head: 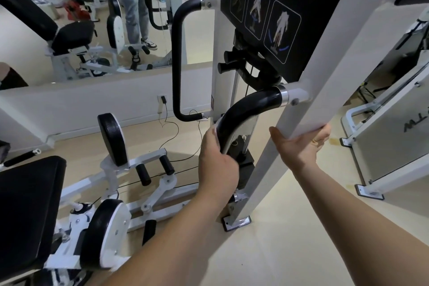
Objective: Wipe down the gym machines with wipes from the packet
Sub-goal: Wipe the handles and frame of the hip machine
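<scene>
Gym-machine leg pads (111, 137) at the left are, I am judging, awaiting wiping, while my left grip (217, 162) is clenching what looks like a white wipe (215, 127) round the curved black handle (250, 107) and my right grip (299, 144) is grasping the white frame post (329, 76).

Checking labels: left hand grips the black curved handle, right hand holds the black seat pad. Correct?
Wrong on the right hand: the head view shows it holding the white frame post of the machine instead. The left hand does grip the black curved handle.
</scene>
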Tool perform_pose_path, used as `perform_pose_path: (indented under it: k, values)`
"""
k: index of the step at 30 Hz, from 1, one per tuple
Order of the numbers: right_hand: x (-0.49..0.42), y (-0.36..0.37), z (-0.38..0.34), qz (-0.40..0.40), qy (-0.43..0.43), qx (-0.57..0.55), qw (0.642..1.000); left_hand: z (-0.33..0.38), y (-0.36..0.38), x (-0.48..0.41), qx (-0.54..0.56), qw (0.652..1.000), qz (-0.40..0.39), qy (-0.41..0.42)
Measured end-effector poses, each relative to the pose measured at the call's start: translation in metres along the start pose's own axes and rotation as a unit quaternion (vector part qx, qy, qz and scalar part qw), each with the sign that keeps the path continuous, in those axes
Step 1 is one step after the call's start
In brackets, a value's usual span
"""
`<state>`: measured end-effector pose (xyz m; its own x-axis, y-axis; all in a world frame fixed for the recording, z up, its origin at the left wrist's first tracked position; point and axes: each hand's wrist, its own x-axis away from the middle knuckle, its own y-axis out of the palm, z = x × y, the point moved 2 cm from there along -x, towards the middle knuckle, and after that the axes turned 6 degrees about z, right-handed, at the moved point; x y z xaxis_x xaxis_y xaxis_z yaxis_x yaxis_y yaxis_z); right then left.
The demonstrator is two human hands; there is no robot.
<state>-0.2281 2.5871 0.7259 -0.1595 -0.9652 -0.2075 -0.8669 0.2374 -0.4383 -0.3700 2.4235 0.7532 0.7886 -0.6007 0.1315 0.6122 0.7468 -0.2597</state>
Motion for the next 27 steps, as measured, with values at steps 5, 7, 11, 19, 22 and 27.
perform_pose_path:
  k: [5, 7, 11, 19, 22, 27]
  values:
    - [0.002, -0.002, -0.003, 0.006, -0.001, -0.006, 1.0, -0.071, -0.001, 0.005, -0.121, 0.983, 0.002, -0.139]
    - [0.002, -0.001, -0.003, 0.011, -0.004, -0.005, 1.0, -0.049, -0.003, 0.0, -0.078, 0.991, -0.005, -0.108]
    - [0.001, -0.002, -0.003, 0.014, -0.008, -0.005, 1.0, -0.007, -0.002, 0.001, -0.022, 1.0, 0.003, -0.002]
    - [0.001, 0.001, -0.003, 0.016, -0.022, 0.003, 1.0, -0.032, 0.005, 0.0, -0.04, 0.997, 0.01, -0.063]
    - [0.0, 0.002, 0.0, 0.021, -0.02, 0.002, 1.0, -0.013, 0.008, 0.005, -0.028, 0.999, 0.035, -0.006]
    - [-0.002, 0.003, 0.003, 0.01, -0.012, -0.005, 1.0, -0.047, 0.004, 0.004, -0.069, 0.993, 0.009, -0.093]
